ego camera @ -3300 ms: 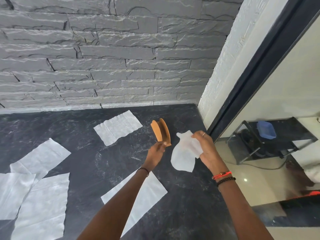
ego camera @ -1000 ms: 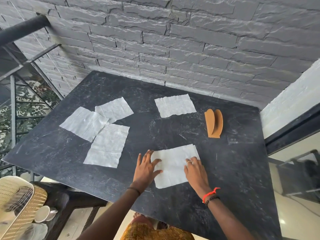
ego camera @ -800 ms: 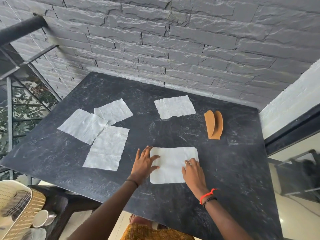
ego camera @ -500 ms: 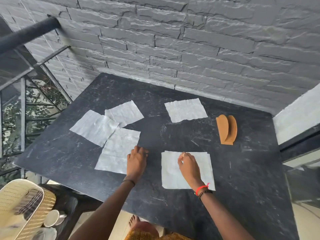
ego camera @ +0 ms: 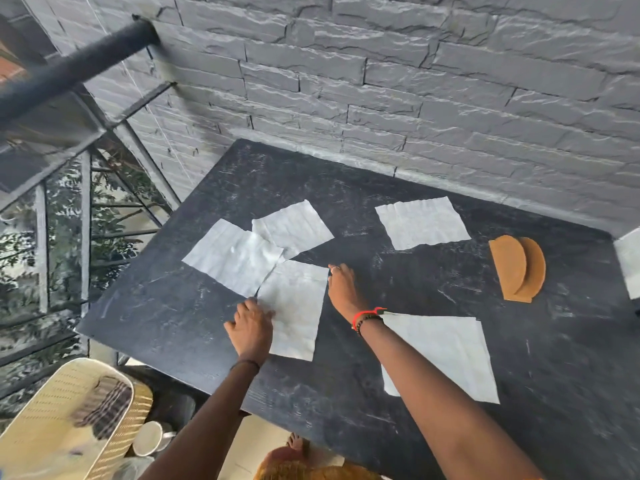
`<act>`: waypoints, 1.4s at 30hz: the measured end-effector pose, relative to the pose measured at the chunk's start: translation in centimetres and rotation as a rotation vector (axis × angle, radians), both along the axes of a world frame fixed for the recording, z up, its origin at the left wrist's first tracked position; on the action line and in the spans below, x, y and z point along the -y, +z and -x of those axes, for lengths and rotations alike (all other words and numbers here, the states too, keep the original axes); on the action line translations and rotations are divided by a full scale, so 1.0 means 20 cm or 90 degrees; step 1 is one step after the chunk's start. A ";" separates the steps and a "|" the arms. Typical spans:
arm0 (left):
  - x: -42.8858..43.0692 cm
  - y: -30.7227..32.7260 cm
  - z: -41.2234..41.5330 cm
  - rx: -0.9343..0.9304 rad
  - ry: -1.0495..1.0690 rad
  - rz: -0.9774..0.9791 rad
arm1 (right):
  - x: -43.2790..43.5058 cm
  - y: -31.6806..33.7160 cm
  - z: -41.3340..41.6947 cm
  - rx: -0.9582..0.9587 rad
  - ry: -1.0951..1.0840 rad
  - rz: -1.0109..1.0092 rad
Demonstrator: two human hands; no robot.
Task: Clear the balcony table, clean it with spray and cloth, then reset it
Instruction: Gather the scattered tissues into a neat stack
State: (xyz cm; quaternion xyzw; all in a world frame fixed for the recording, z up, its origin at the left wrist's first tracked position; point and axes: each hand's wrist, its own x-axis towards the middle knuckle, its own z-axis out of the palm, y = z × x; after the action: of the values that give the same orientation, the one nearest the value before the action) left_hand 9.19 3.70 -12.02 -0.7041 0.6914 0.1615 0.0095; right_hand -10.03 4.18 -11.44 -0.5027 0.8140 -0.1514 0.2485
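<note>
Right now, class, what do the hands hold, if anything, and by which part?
Nothing clearly: the napkin lies flat, left hand on its left edge, right hand at its far right corner; pinching cannot be told.

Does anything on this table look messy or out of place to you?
Yes. The wooden napkin holder stands empty at the right, while paper napkins lie loose and flat across the table. The left bunch partly overlaps at crooked angles.
</note>
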 end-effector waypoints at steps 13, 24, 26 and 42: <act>0.12 0.10 0.03 -0.267 -0.049 -0.258 | 0.10 0.05 0.00 0.165 -0.170 0.062; 0.10 0.29 0.26 -0.632 -0.171 -0.577 | -0.41 0.20 0.39 0.931 -0.452 0.160; 0.07 0.32 0.35 -0.659 -0.226 -0.662 | -0.54 0.21 0.46 1.000 -0.424 0.141; -0.23 0.19 0.85 -0.495 -0.224 -0.615 | -1.26 0.16 0.83 0.540 -0.622 0.223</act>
State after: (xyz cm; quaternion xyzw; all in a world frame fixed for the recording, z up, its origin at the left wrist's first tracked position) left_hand -7.84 8.29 -8.31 -0.3866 0.5989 0.6941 0.1005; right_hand -26.68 29.35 -8.25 -0.0061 0.7431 -0.5611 0.3647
